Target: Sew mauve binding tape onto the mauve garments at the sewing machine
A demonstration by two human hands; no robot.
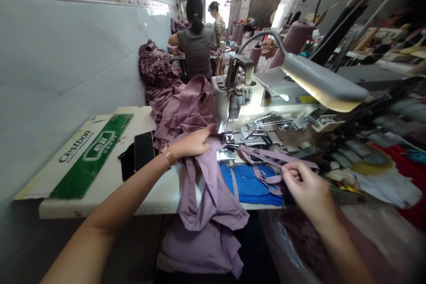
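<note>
A mauve garment [216, 186] hangs over the table's front edge, its upper part by the needle area of the sewing machine [233, 93]. My left hand [196, 143] is closed on this cloth just left of the presser foot; its fingertips are partly hidden. To the right, my right hand [308, 186] pinches a narrow mauve strip [266, 158], which runs left into the metal guide at the machine's front. More of the strip loops down over a blue cloth pad [256, 186]. Another mauve piece [199, 248] lies below the table edge, under the hanging garment.
A heap of mauve garments [186, 106] sits behind my left hand. On the table's left are a dark phone [144, 151] and a green-and-white Cestbon cardboard [93, 155]. A lamp [322, 80] overhangs the machine. A person [196, 44] sits ahead, back turned.
</note>
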